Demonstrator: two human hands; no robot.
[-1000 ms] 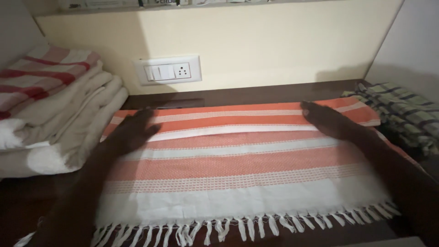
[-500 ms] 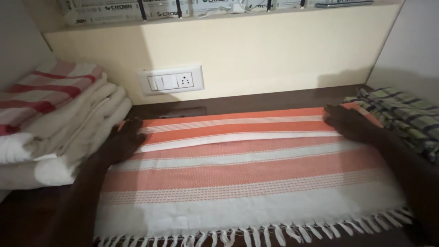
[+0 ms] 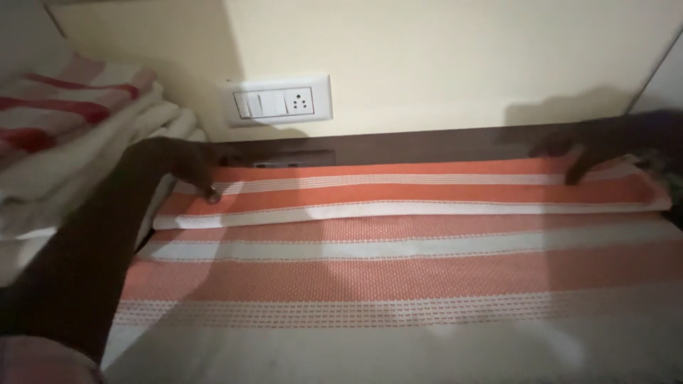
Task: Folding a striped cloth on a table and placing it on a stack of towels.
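An orange and white striped towel (image 3: 398, 263) lies spread across a dark wooden surface. Its far edge is folded over into a narrow band (image 3: 405, 192) along the back. My left hand (image 3: 181, 163) rests on the left end of that band, fingers curled on the cloth. At the right end my right hand (image 3: 590, 146) presses down on the band with fingers spread. Both hands are dark and dimly lit, so I cannot tell whether either one pinches the cloth.
A stack of folded white towels with red stripes (image 3: 64, 142) sits at the left, close to my left arm. A white switch and socket plate (image 3: 281, 101) is on the cream wall behind. Some dark cloth (image 3: 672, 174) shows at the right edge.
Both hands moved toward the back wall and apart, to the ends of the folded band. The view came closer, so the fringed near edge is out of frame.
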